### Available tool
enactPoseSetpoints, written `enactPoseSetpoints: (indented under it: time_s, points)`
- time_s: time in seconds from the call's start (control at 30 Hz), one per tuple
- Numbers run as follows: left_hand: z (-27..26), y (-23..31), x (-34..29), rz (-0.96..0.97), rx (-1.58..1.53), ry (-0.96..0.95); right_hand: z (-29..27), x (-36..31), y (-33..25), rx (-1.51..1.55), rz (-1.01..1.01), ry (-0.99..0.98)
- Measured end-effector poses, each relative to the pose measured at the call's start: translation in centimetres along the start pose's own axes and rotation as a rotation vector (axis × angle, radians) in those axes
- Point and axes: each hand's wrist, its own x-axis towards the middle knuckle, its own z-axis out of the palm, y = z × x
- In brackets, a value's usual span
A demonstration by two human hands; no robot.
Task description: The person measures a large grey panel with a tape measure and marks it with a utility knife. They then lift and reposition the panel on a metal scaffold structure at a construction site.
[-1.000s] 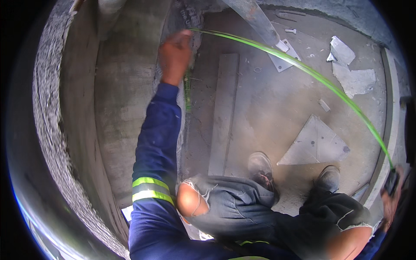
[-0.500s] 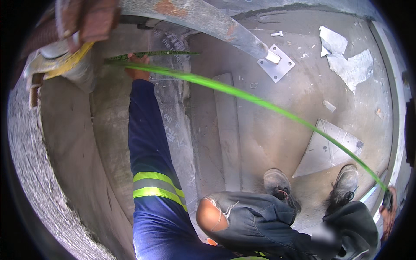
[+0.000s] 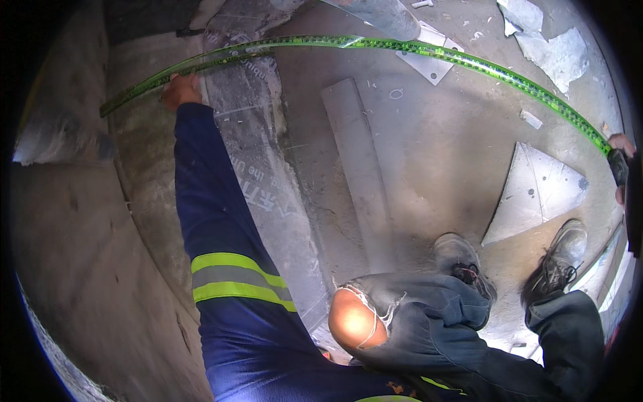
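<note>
My left hand (image 3: 182, 91) is closed on a green tape measure blade (image 3: 295, 41) at the upper left, the arm in a blue sleeve with reflective bands. From there the blade arcs across the upper view to the right rim. At its left end a second strand runs close beside it, past my fingers; whether it is folded back there I cannot tell. At the right rim my right hand (image 3: 623, 146) grips the dark tape measure case (image 3: 617, 167), partly cut off by the dark edge of the view.
A concrete ledge (image 3: 67, 254) curves along the left. Printed plastic sheet (image 3: 258, 181) lies beside my left arm. On the floor are a long flat board (image 3: 355, 147), a grey triangular plate (image 3: 536, 191) and torn white scraps (image 3: 556, 57). A pole with a square base plate (image 3: 432, 60) stands at the top.
The view has shifted, and the rusty metal fitting at the upper left is gone from it. The blade now bows upward instead of slanting straight down to the right. My right hand appears higher.
</note>
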Motion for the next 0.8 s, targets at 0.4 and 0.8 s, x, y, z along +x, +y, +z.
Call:
enactPoseSetpoints:
  time_s: [0.4,0.8]
  points:
    - [3.0,-4.0,4.2,-0.715,-1.426,0.096,3.7,8.4,6.2,0.014,-0.059,-0.119]
    - [4.3,1.0,2.7,-0.897,-1.448,0.026,8.4,10.6,6.3,0.083,-0.076,-0.012]
